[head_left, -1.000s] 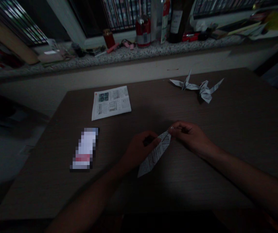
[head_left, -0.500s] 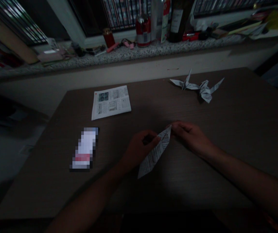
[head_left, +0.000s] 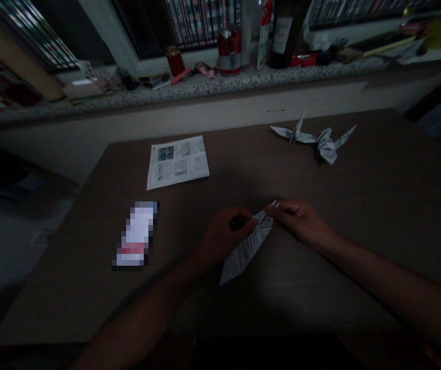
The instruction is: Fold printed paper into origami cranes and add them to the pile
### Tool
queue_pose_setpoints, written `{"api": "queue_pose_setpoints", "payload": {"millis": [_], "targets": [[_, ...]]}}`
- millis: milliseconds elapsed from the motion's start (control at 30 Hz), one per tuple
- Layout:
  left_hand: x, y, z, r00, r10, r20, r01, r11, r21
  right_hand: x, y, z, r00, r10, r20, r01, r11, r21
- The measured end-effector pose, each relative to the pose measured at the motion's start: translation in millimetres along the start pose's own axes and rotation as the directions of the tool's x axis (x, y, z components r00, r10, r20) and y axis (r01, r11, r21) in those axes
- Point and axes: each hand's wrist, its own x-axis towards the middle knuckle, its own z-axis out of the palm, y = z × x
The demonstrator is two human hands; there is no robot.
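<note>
A folded piece of printed paper [head_left: 245,253], long and pointed like a kite, is held slantwise above the table between my hands. My left hand [head_left: 230,231] grips its upper left edge, thumb on top and the other fingers behind, partly hidden. With thumb and fingertips, my right hand [head_left: 295,216] pinches the paper near its far upper tip; small points of paper stick out past the thumb. Two folded paper cranes [head_left: 327,146] of the same printed paper stand at the back right of the table, touching or nearly so.
A stack of printed sheets [head_left: 179,163] lies at the back left of the brown table [head_left: 70,288]. Nearer me is a phone [head_left: 135,235] with a blurred screen. Behind, a stone windowsill [head_left: 189,91] carries a red can [head_left: 230,51], a dark bottle [head_left: 282,36] and several small items.
My right thumb has moved left onto the upper tip of the paper, covering part of it. That tip now shows separate small points. My left hand keeps its hold.
</note>
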Motion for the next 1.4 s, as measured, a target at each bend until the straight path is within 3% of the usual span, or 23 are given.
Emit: {"api": "queue_pose_setpoints", "payload": {"millis": [267,400,700,867,1000,1200,1400], "targets": [[-2,5,-0.3,1.0,0.007,0.025,-0.007,1.0,-0.009,3,12,2,0.992,0.118,0.045,-0.126,0.936,0.329],[0,0,0.4,1.0,-0.028,-0.007,0.028,0.999,-0.041,4,12,1,0.993,0.096,0.073,-0.116,0.922,0.369],[9,-12,-0.4,0.984,-0.075,-0.164,0.064,0.996,-0.069,9,12,1,0.986,0.056,0.155,-0.076,0.989,0.128],[13,-16,-3.0,0.992,-0.045,-0.118,0.045,0.999,-0.001,14,15,-3,0.997,0.042,0.065,-0.046,0.998,0.047],[15,-17,-4.2,0.991,-0.016,-0.134,0.017,1.0,0.004,17,17,-5,0.999,-0.036,-0.038,0.032,0.996,-0.088],[18,-16,-2.2,0.993,0.044,-0.11,-0.012,0.962,0.274,21,24,-5,0.978,-0.183,-0.105,0.133,0.922,-0.364],[19,-21,2.3,0.987,0.141,-0.082,-0.085,0.874,0.478,24,27,-4,0.956,-0.29,-0.046,0.225,0.824,-0.52]]}}
